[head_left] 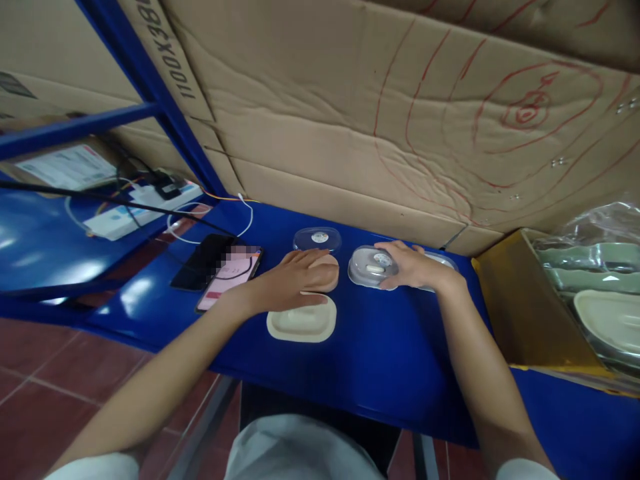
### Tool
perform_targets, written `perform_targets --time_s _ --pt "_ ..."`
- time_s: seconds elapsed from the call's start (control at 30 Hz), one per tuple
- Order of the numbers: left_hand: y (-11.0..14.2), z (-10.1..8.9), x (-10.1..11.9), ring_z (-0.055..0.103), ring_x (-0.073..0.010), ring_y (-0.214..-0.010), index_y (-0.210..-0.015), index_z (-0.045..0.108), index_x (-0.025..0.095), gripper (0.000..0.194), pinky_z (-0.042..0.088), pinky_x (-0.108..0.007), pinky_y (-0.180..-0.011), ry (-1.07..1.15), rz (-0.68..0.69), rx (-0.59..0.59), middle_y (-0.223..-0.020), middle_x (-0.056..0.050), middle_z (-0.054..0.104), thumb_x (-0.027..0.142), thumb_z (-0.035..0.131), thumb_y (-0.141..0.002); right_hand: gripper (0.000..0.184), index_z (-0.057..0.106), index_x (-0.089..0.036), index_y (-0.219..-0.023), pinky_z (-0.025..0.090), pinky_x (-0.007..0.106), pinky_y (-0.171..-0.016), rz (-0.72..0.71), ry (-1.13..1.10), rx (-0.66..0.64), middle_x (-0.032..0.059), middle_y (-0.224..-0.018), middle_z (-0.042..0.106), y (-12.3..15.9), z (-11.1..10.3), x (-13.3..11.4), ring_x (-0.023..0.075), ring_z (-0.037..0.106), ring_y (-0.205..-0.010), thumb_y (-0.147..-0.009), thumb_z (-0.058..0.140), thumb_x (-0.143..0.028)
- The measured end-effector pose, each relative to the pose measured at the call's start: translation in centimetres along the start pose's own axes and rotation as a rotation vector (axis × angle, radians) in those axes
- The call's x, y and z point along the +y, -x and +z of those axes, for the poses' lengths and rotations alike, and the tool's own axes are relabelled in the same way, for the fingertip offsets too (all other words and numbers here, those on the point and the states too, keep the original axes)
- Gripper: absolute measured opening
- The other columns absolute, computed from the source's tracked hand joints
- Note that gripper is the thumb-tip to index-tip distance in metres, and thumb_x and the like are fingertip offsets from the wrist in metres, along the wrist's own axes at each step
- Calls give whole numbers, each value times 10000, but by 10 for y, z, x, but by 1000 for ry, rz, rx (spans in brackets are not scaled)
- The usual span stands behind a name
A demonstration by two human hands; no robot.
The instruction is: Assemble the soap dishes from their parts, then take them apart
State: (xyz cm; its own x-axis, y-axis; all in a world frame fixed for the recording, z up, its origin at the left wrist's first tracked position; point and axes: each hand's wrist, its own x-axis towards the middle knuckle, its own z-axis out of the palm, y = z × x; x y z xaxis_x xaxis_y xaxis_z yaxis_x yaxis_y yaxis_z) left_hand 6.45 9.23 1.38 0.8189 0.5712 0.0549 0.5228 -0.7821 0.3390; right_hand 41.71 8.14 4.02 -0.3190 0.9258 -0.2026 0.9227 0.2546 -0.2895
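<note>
My left hand (295, 277) lies on a tan rounded pad (327, 273) on the blue table (380, 353), fingers curled over its edge. Just in front of it sits a cream rounded tray (303, 325). My right hand (407, 267) grips a clear plastic lid (373, 267) with a small white part inside. Another clear lid (317, 239) with a round label lies behind the tan pad. A further clear piece (443, 261) shows partly behind my right hand.
Two phones (217, 267) lie at the left with white cables (210, 223) and a power strip (145, 203). Cardboard sheets (400, 120) stand behind the table. A yellow box (525, 313) at the right holds green and cream trays (605, 320) in plastic wrap.
</note>
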Motion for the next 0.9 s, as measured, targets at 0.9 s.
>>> perform_targets --time_s 0.9 --pt "-34 39 60 504 -423 -1483 -1541 516 216 602 306 -659 -1224 -170 216 79 -1605 -241 521 472 707 -1030 365 767 -273 -1234 401 613 -1204 -191 25 35 124 -1565 630 26 0 -26 362 547 -1494 -1099 517 -503"
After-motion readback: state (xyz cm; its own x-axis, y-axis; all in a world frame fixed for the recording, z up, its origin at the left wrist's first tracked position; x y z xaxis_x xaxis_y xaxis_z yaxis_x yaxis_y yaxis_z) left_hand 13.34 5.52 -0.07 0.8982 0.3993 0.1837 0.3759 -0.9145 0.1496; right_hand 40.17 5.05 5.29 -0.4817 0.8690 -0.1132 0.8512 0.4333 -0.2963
